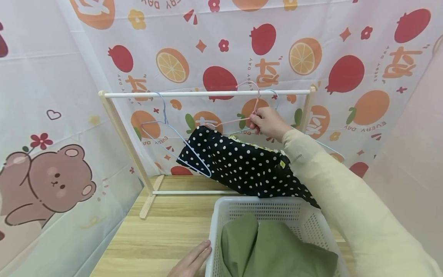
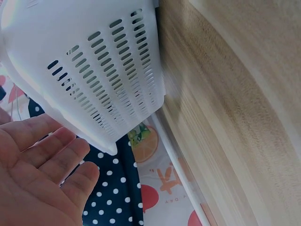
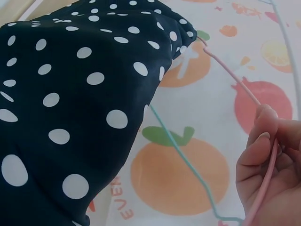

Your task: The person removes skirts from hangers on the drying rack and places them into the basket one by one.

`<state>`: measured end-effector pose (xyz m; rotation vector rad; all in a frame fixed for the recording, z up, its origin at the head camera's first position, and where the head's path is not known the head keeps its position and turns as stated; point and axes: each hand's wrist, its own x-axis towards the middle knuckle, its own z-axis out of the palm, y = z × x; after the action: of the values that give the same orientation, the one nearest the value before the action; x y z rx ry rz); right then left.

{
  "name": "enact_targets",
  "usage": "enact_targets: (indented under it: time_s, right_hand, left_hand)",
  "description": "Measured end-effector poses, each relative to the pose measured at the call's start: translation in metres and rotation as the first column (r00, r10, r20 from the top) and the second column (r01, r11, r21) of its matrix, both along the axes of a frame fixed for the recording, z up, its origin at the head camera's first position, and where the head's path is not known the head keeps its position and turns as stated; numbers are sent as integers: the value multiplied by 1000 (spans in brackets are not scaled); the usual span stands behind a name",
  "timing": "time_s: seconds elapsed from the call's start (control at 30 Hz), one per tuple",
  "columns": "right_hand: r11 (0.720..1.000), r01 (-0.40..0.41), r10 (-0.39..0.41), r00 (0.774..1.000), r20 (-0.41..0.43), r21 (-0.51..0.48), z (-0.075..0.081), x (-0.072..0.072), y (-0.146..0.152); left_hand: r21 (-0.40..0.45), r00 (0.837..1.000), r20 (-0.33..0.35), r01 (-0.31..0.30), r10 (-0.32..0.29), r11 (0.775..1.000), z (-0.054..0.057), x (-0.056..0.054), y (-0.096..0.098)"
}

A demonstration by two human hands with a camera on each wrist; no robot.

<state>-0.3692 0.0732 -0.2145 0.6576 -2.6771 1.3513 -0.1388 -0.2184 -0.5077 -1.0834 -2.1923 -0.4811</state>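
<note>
My right hand (image 1: 270,122) pinches the pink hanger (image 1: 231,122) at the base of its hook, thumb against fingers. The hook's curve overlaps the white rod (image 1: 207,94) in the head view. A black garment with white polka dots (image 1: 238,165) hangs slanted from this hanger, lower at the right, its bottom overlapping the basket's far rim. In the right wrist view, one end of the pink wire enters the dotted cloth (image 3: 94,77). My left hand (image 1: 192,259) has its fingers extended at the left rim of the white basket (image 1: 213,231); its palm (image 2: 33,179) is bare.
Olive-green cloth (image 1: 273,246) lies in the basket. A blue hanger (image 1: 165,121) hangs at the rod's left, in front of the dotted garment's edge. Another light-blue hanger (image 1: 332,148) is at the right. The rack's wooden legs (image 1: 124,142) stand on the wooden table (image 1: 145,246).
</note>
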Motion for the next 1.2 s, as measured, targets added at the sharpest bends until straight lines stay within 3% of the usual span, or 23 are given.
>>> enact_targets:
  time_s: [0.37,0.53,0.83,1.2]
  right_hand:
    - [996,70,-71,997,-28,-55,17,34,17]
    - [989,105,-101,994,51,-103,21,43,29]
    - [981,75,-46,986,161,-180,18,55,44]
    - [959,34,19,983,183,-283,14,76,60]
  left_hand:
    - [-11,1000,-3,20,-20,1000,2,0,1]
    - [-15,1000,13,23,-22,1000,2,0,0]
    - [-30,999,42,20,-19,999,3,1,1]
    - [-44,999,39,21,-19,999,5,2,2]
